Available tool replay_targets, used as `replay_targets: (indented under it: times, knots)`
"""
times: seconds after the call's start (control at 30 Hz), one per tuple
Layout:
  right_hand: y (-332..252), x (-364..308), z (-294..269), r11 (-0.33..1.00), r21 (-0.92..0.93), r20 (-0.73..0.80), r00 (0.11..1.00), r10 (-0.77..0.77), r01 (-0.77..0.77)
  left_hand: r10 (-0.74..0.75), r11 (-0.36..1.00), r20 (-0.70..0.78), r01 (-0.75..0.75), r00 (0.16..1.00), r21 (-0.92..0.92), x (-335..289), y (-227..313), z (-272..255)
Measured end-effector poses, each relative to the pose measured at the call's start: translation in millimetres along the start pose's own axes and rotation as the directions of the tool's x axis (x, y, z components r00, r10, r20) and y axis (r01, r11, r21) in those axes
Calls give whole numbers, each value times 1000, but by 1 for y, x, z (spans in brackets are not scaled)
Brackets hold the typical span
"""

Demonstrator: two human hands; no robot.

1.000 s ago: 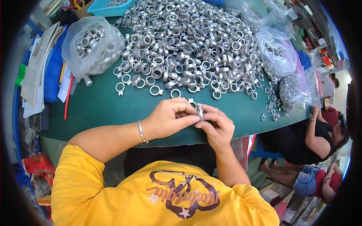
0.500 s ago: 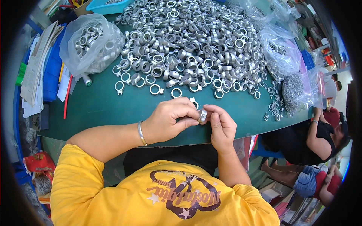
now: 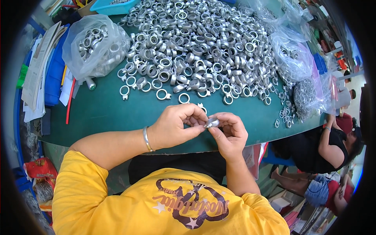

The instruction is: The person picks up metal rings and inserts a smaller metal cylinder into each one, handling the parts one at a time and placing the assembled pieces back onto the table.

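Note:
Above the table's near edge, a silvery metal ring with a small lug is held between my two hands. My right hand is closed on it, thumb below and curled fingers above. My left hand, with a bangle on the wrist, pinches at the lug side, thumb and fingertips close together. Just beyond my fingers another metal ring lies on the green table, partly hidden by them. A loose ring lies a little farther to the left. The large heap of similar rings spreads across the far side.
At the left stand a clear bag of rings, a blue tray with papers, and a red stick. Small thin rings and a filled plastic bag lie at the right. Another person sits beyond them.
The ring between my hands has turned, its lug now pointing toward my left fingertips. My right fingers have curled over it, and the right hand has shifted slightly.

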State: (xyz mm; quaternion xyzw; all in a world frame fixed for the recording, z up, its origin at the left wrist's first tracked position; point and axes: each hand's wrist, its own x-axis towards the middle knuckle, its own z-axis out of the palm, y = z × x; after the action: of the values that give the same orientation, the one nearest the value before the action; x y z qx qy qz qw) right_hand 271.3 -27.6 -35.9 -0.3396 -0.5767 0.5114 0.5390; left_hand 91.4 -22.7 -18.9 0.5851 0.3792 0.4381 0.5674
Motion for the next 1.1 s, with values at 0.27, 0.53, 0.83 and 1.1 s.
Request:
replay_targets:
  times: [0.27, 0.53, 0.83, 1.1]
  knots:
    - [-2, 4, -2, 989, -107, 11, 994, -105, 105, -133, 979, 67, 141, 989, -150, -1, 2, -3]
    - [0, 3, 0, 997, 14, -20, 997, -76, 77, -91, 973, 6, 90, 996, -211, 0, -1, -2]
    - [-2, -1, 0, 991, 73, -25, 994, -108, 109, -153, 958, 12, 151, 988, -242, 0, 1, 0]
    - [-15, 1, 4, 890, -218, 150, 915, -374, 399, -516, 577, 295, 581, 804, -574, -3, 12, -3]
